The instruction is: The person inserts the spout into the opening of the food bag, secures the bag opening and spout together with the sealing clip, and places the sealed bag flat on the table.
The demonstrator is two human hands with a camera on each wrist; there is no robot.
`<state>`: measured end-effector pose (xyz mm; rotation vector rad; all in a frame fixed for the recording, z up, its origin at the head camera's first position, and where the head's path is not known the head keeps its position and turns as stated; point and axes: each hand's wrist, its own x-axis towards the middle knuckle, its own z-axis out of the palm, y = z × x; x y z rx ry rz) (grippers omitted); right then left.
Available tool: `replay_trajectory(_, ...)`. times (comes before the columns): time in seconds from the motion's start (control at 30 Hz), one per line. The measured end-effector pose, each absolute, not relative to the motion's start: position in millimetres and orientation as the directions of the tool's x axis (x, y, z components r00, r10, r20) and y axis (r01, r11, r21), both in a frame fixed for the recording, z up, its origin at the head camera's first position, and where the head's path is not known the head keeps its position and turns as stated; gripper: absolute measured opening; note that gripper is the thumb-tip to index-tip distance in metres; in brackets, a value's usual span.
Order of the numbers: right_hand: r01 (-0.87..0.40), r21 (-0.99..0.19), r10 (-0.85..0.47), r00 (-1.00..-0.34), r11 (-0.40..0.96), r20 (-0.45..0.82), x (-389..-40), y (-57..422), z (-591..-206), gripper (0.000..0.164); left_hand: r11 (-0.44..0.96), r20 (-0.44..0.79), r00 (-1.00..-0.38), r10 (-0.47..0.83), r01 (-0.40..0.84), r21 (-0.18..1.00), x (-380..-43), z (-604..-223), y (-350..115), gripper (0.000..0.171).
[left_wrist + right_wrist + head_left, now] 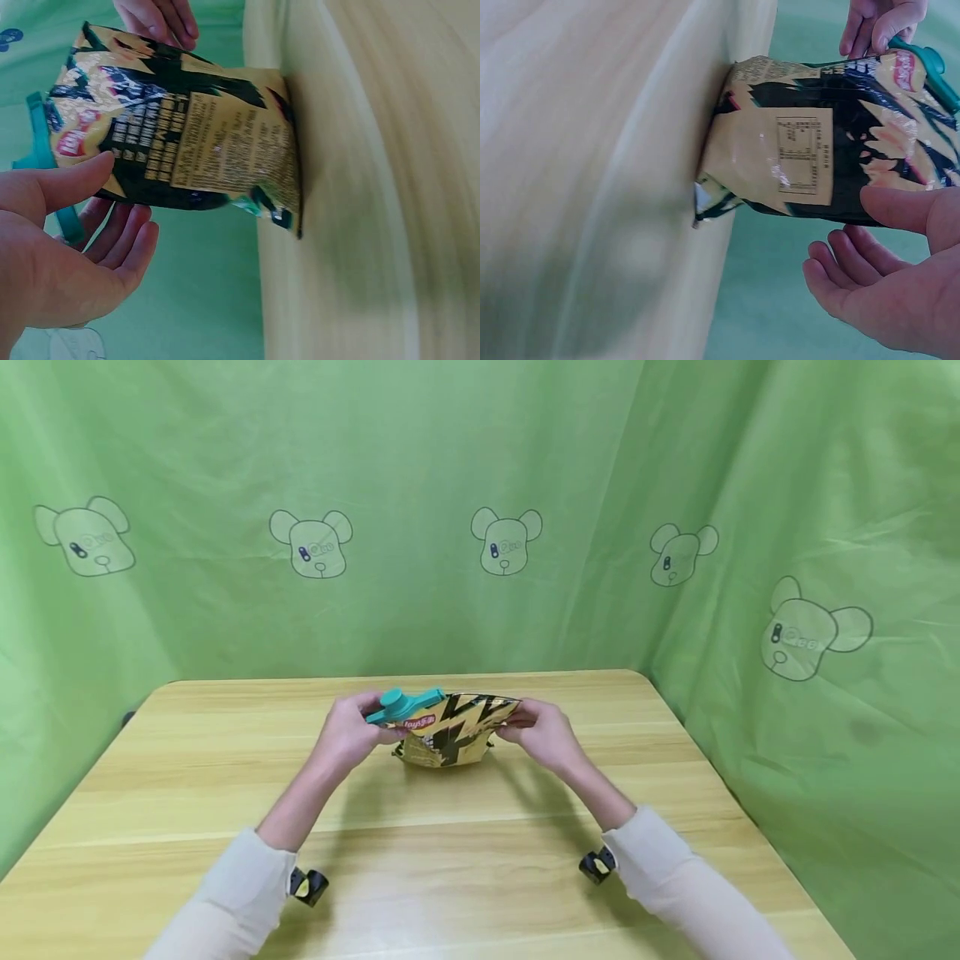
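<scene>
A gold and black chip bag (457, 739) with a red Lay's logo stands on the table, its lower end resting on the wood. My left hand (352, 727) grips its upper left corner, thumb on the near face and fingers behind. Along the left part of the top edge sits a teal bag clip (405, 703) with a round cap, reaching into the left hand. The right hand (542, 731) pinches the bag's upper right corner, thumb on the printed face (802, 161). In the left wrist view the clip (39, 135) lies across the bag's top end.
Under the bag is a light wood table (450, 868) with rounded far corners. A green curtain (420, 593) printed with bear heads hangs behind it and along the right side. A small black wrist camera (307, 887) hangs at the left cuff, another (597, 865) at the right.
</scene>
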<state>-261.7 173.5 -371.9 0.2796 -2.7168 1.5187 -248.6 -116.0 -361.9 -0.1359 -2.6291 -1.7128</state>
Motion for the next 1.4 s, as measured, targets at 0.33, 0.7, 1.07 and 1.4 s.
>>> replay_trajectory(0.33,-0.141,-0.873,-0.104,-0.989,0.468,0.104,-272.5,166.5,-388.0,0.03,0.375,0.011,-0.999,0.038,0.024,0.927,-258.0,-381.5,-115.2,0.032)
replay_trajectory(0.7,-0.113,-0.861,-0.068,-0.994,0.496,0.091,-276.5,165.2,-397.0,0.027,0.405,-0.011,-1.0,0.026,0.001,0.914,-264.2,-392.7,-112.0,0.028)
replay_trajectory(1.07,-0.12,-0.859,-0.022,-0.992,0.497,0.125,-275.8,160.8,-402.5,0.017,0.447,-0.015,-1.0,-0.008,-0.016,0.895,-267.0,-395.9,-111.9,0.017)
replay_trajectory(1.4,-0.13,-0.865,0.003,-0.989,0.485,0.15,-274.2,158.9,-406.5,0.016,0.443,0.016,-0.998,-0.057,-0.011,0.896,-267.2,-402.2,-110.2,0.017)
